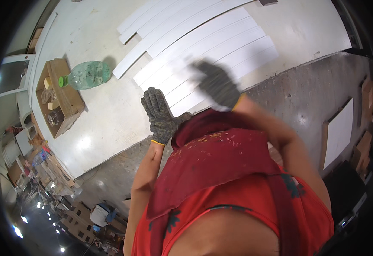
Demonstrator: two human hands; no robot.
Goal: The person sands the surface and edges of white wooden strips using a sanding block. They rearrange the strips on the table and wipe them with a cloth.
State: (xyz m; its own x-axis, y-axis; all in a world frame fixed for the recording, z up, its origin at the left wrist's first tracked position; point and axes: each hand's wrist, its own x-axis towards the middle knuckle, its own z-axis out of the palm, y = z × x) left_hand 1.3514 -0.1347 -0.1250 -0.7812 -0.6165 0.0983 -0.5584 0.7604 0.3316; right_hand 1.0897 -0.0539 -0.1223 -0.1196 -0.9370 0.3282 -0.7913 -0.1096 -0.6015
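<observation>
Over the white table [105,123], left hand [158,115] spread flat beside white strips [203,51], blurred right hand [216,83] open above them.

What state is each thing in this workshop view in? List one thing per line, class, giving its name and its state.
left hand: gloved, open, fingers spread, flat on the table edge, holding nothing
right hand: gloved, open, blurred, over the white strips
white strips: lying flat side by side on the table
green bottle: lying on its side, cap on
cardboard box: open, small items inside
white table: bearing all of these
</observation>
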